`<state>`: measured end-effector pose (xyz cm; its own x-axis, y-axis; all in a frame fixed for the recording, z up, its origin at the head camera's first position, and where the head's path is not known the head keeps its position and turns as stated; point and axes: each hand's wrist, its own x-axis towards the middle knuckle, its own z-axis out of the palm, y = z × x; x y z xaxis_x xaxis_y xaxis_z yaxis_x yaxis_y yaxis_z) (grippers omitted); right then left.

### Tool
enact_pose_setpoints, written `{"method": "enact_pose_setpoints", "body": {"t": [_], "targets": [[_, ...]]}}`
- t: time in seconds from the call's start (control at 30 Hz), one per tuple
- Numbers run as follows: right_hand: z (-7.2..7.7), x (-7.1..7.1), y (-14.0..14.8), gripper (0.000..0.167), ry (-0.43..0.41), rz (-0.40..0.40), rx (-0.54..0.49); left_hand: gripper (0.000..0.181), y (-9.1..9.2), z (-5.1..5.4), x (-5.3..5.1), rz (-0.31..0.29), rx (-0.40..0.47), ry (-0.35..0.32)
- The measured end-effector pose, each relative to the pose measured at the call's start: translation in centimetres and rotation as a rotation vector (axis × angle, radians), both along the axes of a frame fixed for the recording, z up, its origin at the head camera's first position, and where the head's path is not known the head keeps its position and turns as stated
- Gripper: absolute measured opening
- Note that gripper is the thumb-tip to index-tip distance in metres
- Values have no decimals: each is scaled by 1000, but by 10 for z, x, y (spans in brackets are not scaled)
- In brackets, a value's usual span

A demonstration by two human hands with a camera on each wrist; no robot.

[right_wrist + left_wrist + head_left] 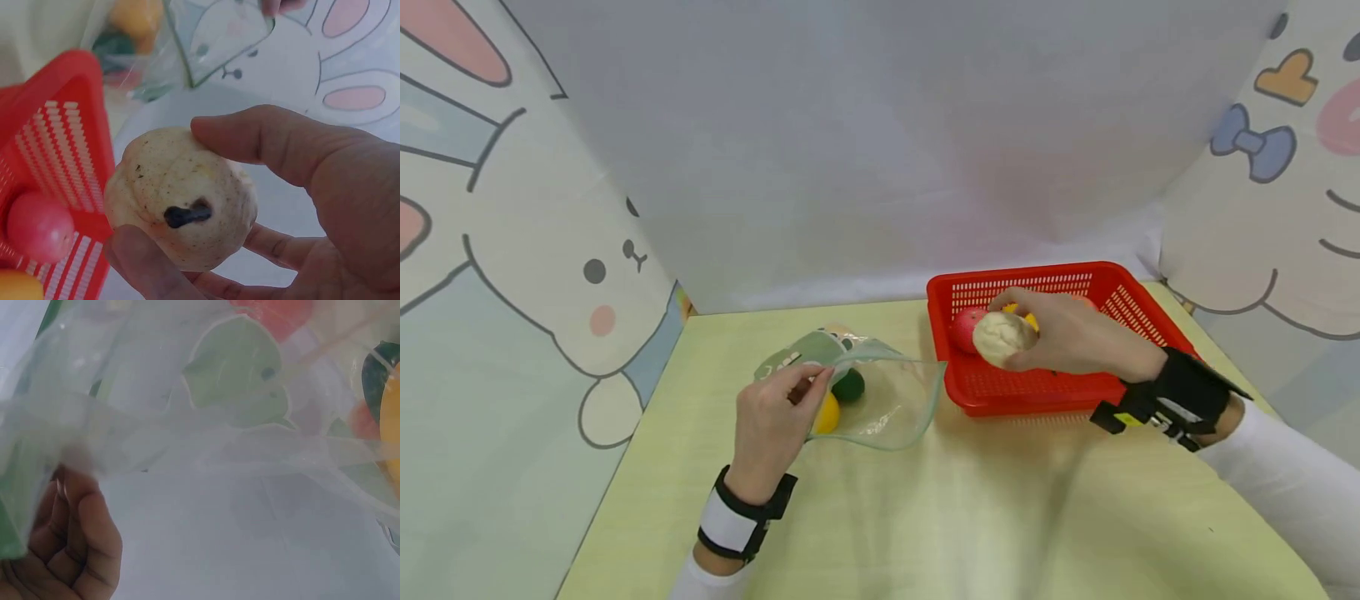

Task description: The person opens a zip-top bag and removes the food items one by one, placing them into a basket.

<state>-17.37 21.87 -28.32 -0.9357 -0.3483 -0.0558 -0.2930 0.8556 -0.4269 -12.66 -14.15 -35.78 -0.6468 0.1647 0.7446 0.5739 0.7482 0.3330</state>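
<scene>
A clear bag with a green rim (887,417) lies open toward the right, with a yellow item (827,414) and a dark green item (849,386) inside. My left hand (775,425) pinches the bag's edge; the left wrist view shows the fingers (81,531) partly behind the film. Over the red basket (1007,403), my right hand (1067,337) holds a cream-coloured round item (1002,338) with its fingers round it. In the right wrist view a dark stem stands out on the cream item (181,200).
Inside the basket are a pink-red round item (966,328) and a yellow item (1032,321), partly hidden by the right hand. Behind the pale yellow table (700,375) rises a plain light backdrop (865,167), with rabbit-printed panels at both sides.
</scene>
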Motion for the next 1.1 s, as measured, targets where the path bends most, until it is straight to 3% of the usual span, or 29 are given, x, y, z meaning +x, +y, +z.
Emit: {"method": "enact_pose_setpoints", "body": {"t": [0.23,0.43,0.63,0.8,0.97,1.1], "targets": [[-25,-44,59,68,-163,-54,23,12,0,0,0,-1,-3,5],[-46,-67,95,67,-263,-95,36,13,0,-1,0,-1,-2,3],[-62,-82,117,70,-324,-140,84,13,0,-2,1,-1,-2,8],[-77,-90,130,73,-360,-118,120,12,0,-1,1,-2,1,9],[-79,-90,136,87,-349,-95,159,12,0,-1,1,-6,6,6],[-78,-89,140,86,-388,-112,173,12,0,-1,1,-9,10,2]]}}
